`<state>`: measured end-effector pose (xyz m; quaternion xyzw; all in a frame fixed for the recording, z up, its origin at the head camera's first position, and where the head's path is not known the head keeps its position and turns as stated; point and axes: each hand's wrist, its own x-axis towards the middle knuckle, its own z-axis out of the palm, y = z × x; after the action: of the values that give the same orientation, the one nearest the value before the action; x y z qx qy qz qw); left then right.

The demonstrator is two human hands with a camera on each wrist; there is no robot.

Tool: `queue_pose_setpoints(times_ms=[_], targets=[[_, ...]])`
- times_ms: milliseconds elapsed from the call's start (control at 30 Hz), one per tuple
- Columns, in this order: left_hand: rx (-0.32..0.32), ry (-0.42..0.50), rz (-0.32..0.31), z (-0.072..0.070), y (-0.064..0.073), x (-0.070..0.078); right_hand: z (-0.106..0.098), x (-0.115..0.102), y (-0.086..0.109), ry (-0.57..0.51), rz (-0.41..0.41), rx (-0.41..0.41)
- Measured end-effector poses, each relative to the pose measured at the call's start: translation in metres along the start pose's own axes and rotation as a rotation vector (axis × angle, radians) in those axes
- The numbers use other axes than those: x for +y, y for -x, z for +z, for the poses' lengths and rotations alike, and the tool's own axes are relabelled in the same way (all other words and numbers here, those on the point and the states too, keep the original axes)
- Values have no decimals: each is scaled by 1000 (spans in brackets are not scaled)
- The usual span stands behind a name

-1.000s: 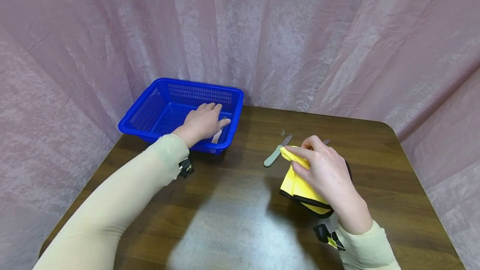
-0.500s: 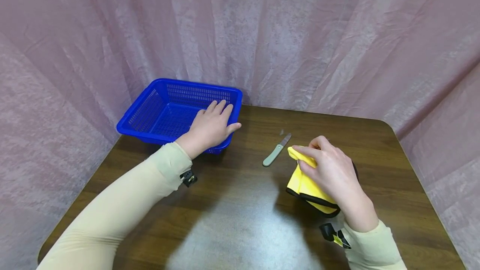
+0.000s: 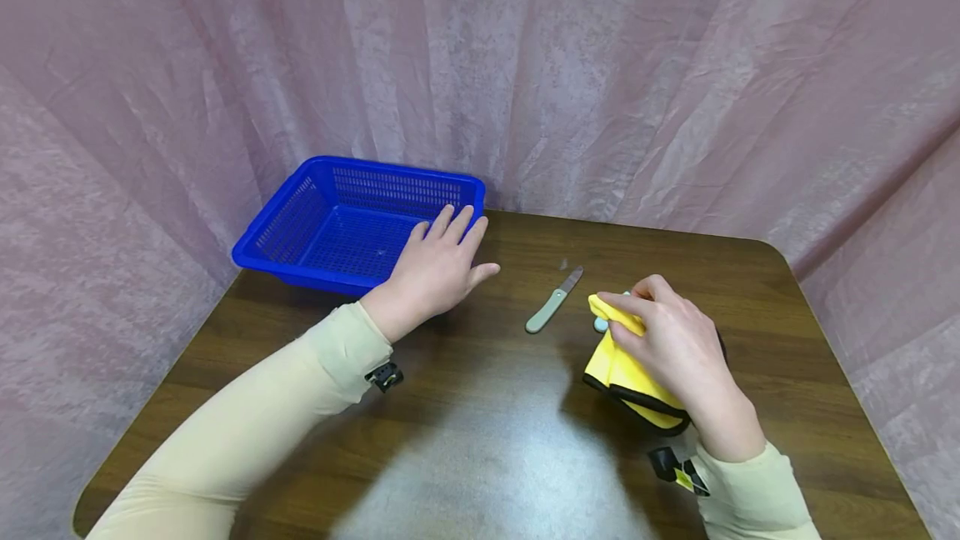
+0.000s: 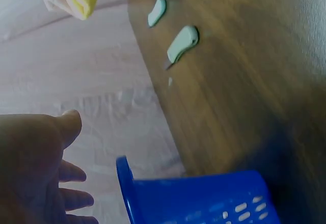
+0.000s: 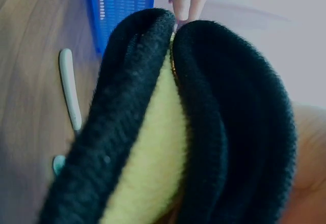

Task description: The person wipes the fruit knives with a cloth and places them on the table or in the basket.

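Observation:
My left hand [image 3: 438, 269] is over the right front corner of the blue plastic basket [image 3: 258, 248], fingers spread and nothing in them. On the right, my right hand [image 3: 675, 348] pinches a folded yellow cloth [image 3: 626, 369] with black edging between thumb and fingers, held above the table. A knife [image 3: 551, 307] with a pale green handle lies on the wood between the hands, blade pointing away. Beside the cloth a second green handle [image 3: 602, 324] peeks out, mostly hidden; the left wrist view shows more of this handle [image 4: 157, 11]. In the right wrist view the cloth's black edging [image 5: 229, 122] fills the middle.
The brown wooden table [image 3: 480, 407] has a rounded far right corner. A pink curtain [image 3: 525, 82] hangs behind its back edge and at the sides. Near the knife's tip lies a small clear scrap [image 3: 564, 263]. My left hand covers the basket's near right corner.
My left hand has moved right from inside the basket to its corner, fingers spreading; a pale item seen under it is now hidden. The right hand and cloth have shifted right, showing the second handle.

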<state>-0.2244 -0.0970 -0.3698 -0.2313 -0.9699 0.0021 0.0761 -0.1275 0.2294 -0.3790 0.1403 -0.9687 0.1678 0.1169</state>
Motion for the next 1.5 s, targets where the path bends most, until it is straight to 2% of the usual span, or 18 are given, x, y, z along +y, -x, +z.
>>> queue_pose_setpoints(times_ms=[200, 700, 1000, 1100, 1333, 1500], targets=[[55, -46, 55, 5, 3, 15, 1, 5, 1, 1, 19, -18], [49, -50, 143, 15, 2, 52, 3, 15, 5, 4, 52, -24], [85, -37, 187, 22, 1, 71, 5, 23, 5, 2, 75, -48], [70, -30, 179, 25, 0, 75, 5, 25, 5, -2, 81, -52], [-8, 9, 159, 36, -5, 84, 6, 28, 5, -7, 102, -73], [-23, 36, 144, 45, -9, 88, 7, 29, 5, -1, 105, -87]])
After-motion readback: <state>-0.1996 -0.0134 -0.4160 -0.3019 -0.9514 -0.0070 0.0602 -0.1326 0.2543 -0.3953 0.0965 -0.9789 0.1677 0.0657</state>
